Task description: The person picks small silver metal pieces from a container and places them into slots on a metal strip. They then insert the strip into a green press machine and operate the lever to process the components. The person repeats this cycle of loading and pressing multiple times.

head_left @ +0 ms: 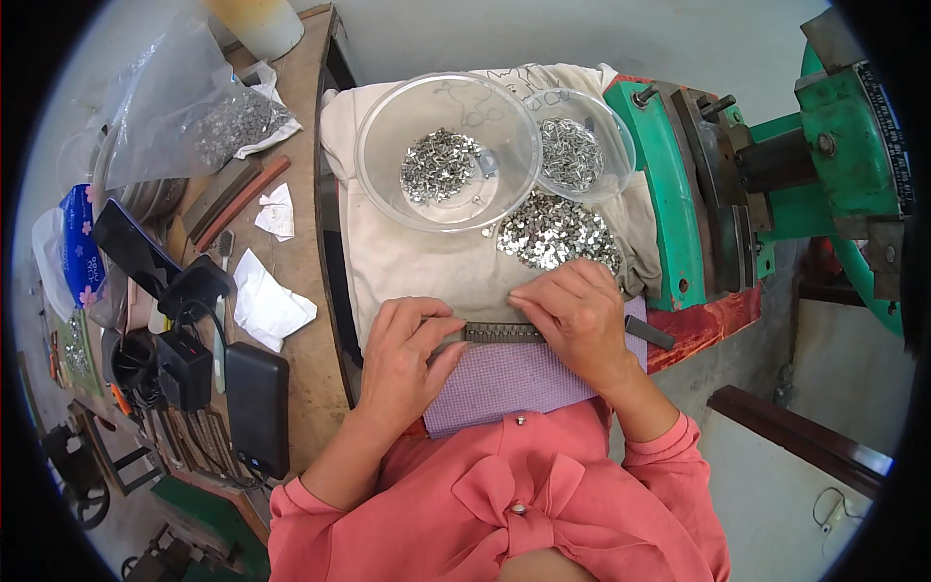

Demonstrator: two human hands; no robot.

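A dark slotted metal bar [504,332] lies across the far edge of a purple textured mat [514,383] in front of me. My left hand [402,354] grips the bar's left end between thumb and fingers. Over the right part of the bar, my right hand [582,315] has its thumb and fingertips pressed together; whatever they hold is too small or hidden to make out. Just beyond that hand, small shiny metal pieces [558,233] lie heaped on a beige cloth [407,262]. A dark rectangular block [650,332] sits right of my right wrist.
Behind the heap stand a large clear bowl [373,184] and a smaller clear bowl [621,155], both holding small metal parts. A green machine [679,204] rises at the right. On the left wooden bench [310,155] are a black power bank [258,407], paper scraps and a plastic bag [165,107].
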